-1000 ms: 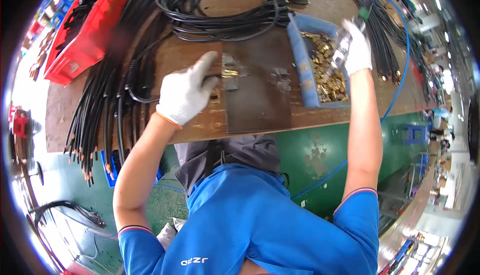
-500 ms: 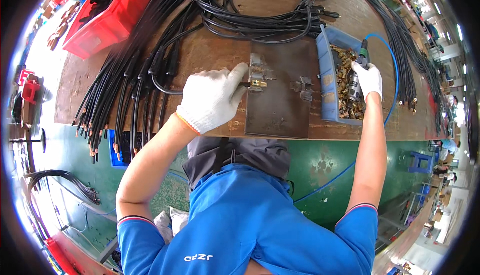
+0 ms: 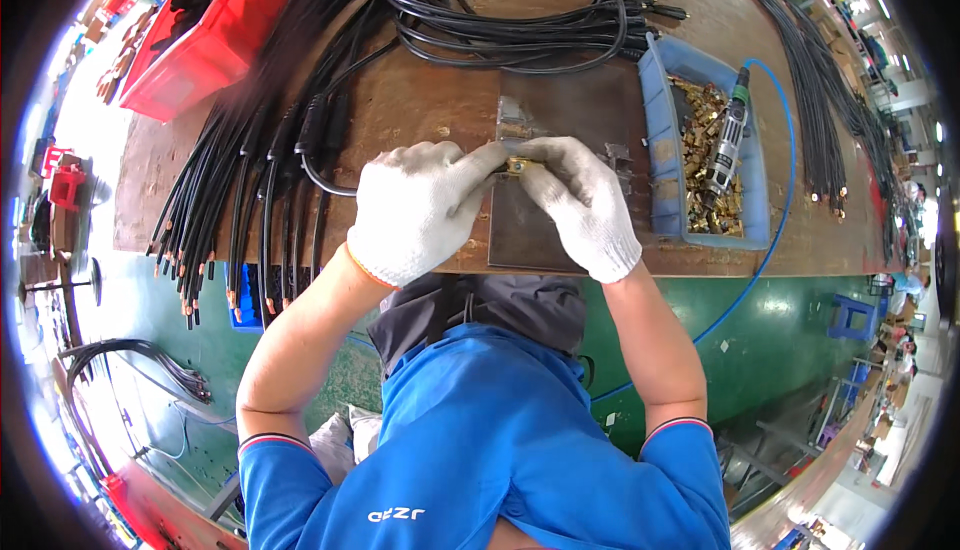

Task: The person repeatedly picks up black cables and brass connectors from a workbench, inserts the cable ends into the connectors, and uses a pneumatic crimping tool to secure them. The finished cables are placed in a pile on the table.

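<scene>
My left hand [image 3: 412, 212], in a white glove, is closed round a black cable [image 3: 328, 186] close to its end. A small brass connector [image 3: 518, 165] sits at that end, over a dark metal plate [image 3: 530, 235] on the bench. My right hand [image 3: 590, 208], gloved too, pinches the connector from the right between thumb and fingers. Part of the connector is hidden by the fingertips. To the right, a silver and green air screwdriver [image 3: 730, 145] lies on many brass connectors [image 3: 700, 110] in a blue bin [image 3: 660, 155], its blue hose trailing off.
Black cables with bare copper ends [image 3: 205, 200] hang over the bench's front edge at left. A coiled cable bundle [image 3: 510, 35] lies at the back. A red bin [image 3: 200, 65] of black parts stands far left. More cables [image 3: 810, 100] run along the right side.
My right hand has let go of the screwdriver in the blue bin and moved left to the brass connector, now pinching it. My left hand still grips the cable in about the same place.
</scene>
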Tool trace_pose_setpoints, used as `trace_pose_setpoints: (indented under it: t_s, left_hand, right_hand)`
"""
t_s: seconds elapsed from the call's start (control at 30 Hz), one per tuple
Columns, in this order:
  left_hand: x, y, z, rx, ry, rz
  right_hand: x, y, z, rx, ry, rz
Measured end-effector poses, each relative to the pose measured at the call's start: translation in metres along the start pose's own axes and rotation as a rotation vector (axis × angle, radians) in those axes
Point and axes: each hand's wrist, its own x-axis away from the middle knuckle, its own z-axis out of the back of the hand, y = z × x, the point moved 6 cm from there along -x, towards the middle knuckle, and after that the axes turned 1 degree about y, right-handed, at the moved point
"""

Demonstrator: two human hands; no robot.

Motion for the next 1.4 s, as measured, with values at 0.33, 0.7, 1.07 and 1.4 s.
trace_pose_setpoints:
  t_s: [0.33, 0.7, 1.07, 1.4]
  left_hand:
    - [-0.006, 0.000, 0.001, 0.330, -0.129, 0.037]
    - [0.004, 0.031, 0.006, 0.119, 0.089, -0.180]
    - [-0.005, 0.014, 0.004, 0.219, -0.012, 0.049]
    - [-0.017, -0.041, 0.063, -0.039, 0.088, 0.031]
  right_hand:
    - [0.010, 0.008, 0.003, -0.029, -0.083, 0.077]
    - [0.010, 0.036, 0.006, -0.384, 0.121, -0.126]
    - [0.013, 0.026, 0.008, -0.384, 0.088, -0.127]
    - [0.010, 0.007, 0.030, -0.447, 0.171, -0.088]
